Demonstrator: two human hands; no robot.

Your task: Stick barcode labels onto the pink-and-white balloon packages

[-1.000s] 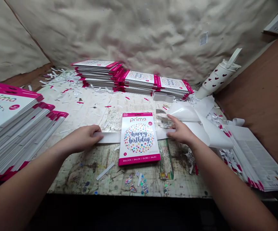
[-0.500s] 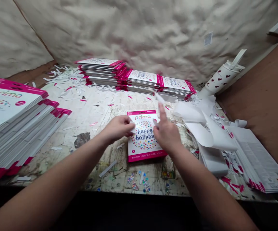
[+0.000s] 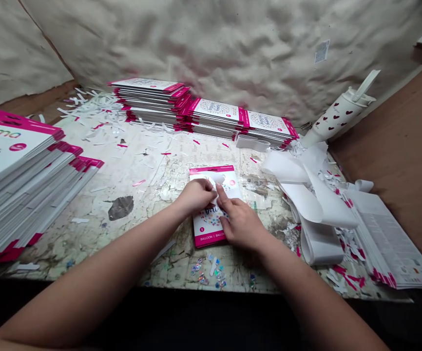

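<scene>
A white and pink balloon packet [image 3: 211,238] printed "happy birthday" lies flat before me, partly covered by both hands. My left hand [image 3: 197,196] is closed in a pinch above its upper middle. A small white paper strip [image 3: 216,179] shows at those fingertips; its exact shape is partly hidden. My right hand [image 3: 243,222] rests over the packet's right side, index finger stretched out to the strip and the left fingertips. Its thumb lies apart from the index finger, lower on the packet.
Stacks of similar packets stand at left [image 3: 17,161] and along the back [image 3: 214,114]. On the right are a curled white backing strip [image 3: 306,200], more packets [image 3: 397,243] and a heart-patterned tumbler [image 3: 337,117]. Paper scraps and shiny confetti [image 3: 211,270] litter the table.
Both hands have come together over the packet. My right index finger, raised with a white strip at its tip before, has come down beside my left fingertips.
</scene>
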